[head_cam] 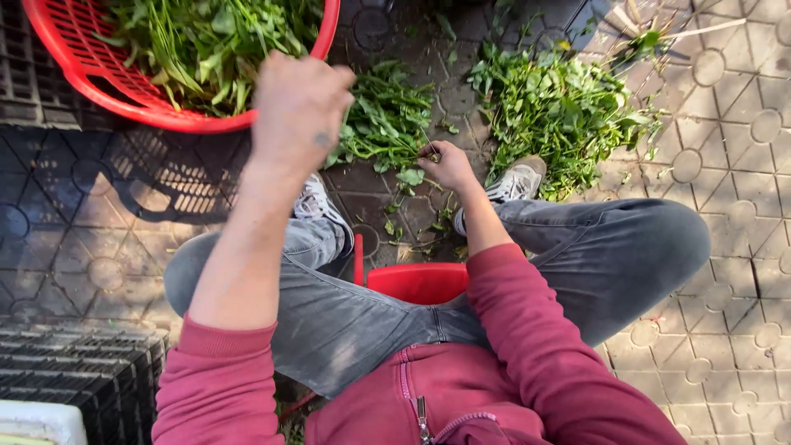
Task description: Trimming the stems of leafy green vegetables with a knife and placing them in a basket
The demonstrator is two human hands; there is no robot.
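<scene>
My left hand (298,111) is raised in front of the red basket (99,78), fingers curled closed; I cannot see anything in it. The basket holds a heap of leafy green stalks (206,41). My right hand (445,163) reaches down to the paving between my feet and pinches a green stalk at the edge of a small pile of greens (387,119). A larger pile of greens (560,111) lies to the right, beside my right shoe (515,183).
I sit on a low red stool (416,282) on patterned paving stones. Black plastic crates (78,363) stand at the lower left and at the upper left under the basket. Loose leaves litter the ground between my shoes.
</scene>
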